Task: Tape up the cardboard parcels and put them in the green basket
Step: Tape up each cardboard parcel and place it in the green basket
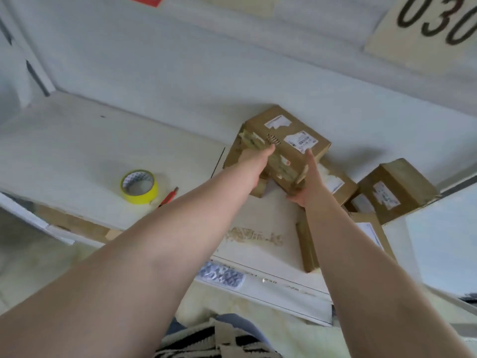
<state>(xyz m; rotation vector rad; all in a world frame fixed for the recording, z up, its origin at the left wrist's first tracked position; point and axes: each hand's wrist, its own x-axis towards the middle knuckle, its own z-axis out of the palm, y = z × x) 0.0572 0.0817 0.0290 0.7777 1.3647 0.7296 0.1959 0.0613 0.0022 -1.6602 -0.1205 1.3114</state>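
Head view — white table (90, 140) against a white wall; both bare arms stretched to the far side. Cardboard parcel (284, 148), brown, white labels on its top face, old tape on its left end: tilted, at the far middle of the table, held from both sides. Left hand (258, 164) grips its taped left end, fingers mostly hidden behind the box. Right hand (307, 182) holds its near right corner, forefinger laid straight up the side. More parcels (395, 189) piled just right of it. Yellow tape roll (139, 187) left of the hands, well apart; red-handled tool (169, 197) just beside the roll
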